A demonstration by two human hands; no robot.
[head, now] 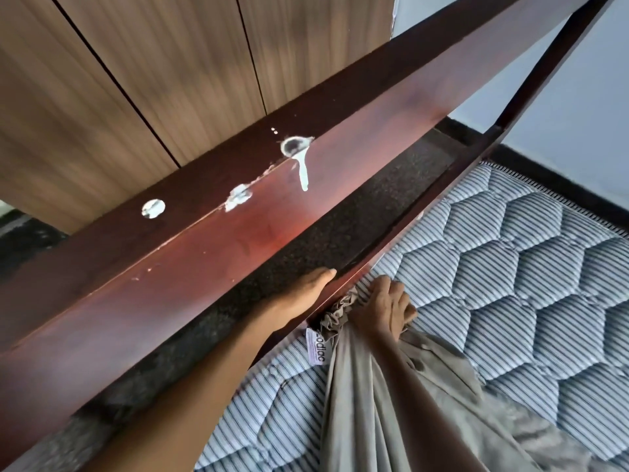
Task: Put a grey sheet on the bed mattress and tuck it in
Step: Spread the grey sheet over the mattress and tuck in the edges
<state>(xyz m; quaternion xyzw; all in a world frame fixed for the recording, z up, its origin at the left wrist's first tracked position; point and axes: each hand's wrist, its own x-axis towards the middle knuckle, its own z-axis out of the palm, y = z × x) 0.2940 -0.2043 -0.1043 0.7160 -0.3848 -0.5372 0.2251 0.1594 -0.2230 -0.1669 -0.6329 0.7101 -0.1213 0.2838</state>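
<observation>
A grey sheet (377, 396) lies bunched on the blue-and-white striped quilted mattress (517, 267), its gathered elastic edge against the dark wooden bed rail (401, 240). My right hand (384, 308) grips the sheet's gathered edge close to the rail, fingers curled into the cloth. A white label (316, 349) shows beside it on the mattress. My left hand (303, 291) reaches over the outer side of the rail, fingers straight and lying along it; whether it touches the sheet is hidden.
A broad red-brown wooden beam (211, 240) with white paint spots runs diagonally above the dark speckled floor (340, 233). Wood-grain cupboard doors (136, 80) stand behind it. A dark post (551, 63) rises at the upper right before a pale wall (578, 124).
</observation>
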